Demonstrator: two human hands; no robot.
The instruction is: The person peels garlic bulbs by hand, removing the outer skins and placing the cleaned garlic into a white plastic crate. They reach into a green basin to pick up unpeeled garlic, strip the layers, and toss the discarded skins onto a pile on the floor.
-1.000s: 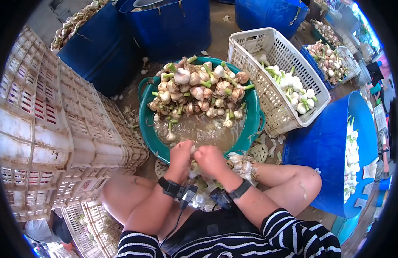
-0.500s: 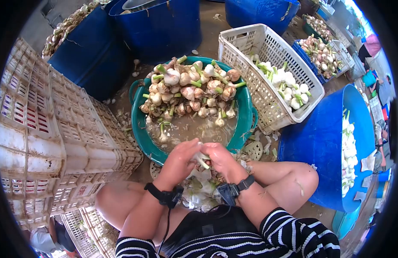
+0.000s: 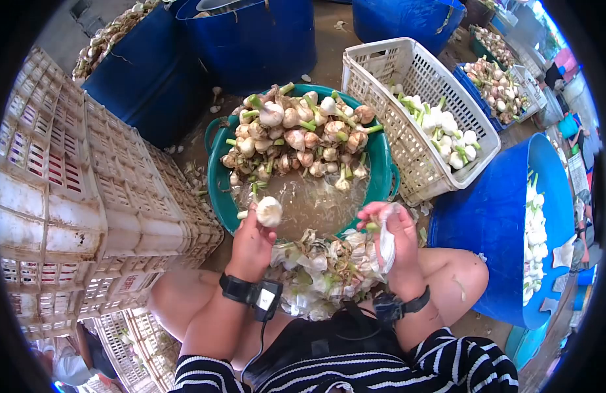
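I have the peeled garlic bulb (image 3: 269, 211) pinched in my left hand (image 3: 252, 241), fingers closed around its lower half, just left of centre in the frame and above the near rim of the green basin (image 3: 217, 180). My right hand (image 3: 396, 237), right of centre, is curled shut on a strip of white garlic skin (image 3: 387, 243) with a bit of green stalk showing at the fingertips.

To do this step well, I judge the two hands should part cleanly: the skin belongs with the heap of peelings (image 3: 326, 265) in my lap at lower centre, and the bulb should stay dry and clear of the murky water in the basin. I'd turn the bulb in my fingers to check that no papery layer clings to the far side, which I cannot see from here. The white basket (image 3: 411, 141) of cleaned bulbs sits at upper right, touching the basin's rim; unpeeled bulbs (image 3: 303, 134) are piled on the basin's far side. A light grip matters, since the wet bulb will likely be slippery.
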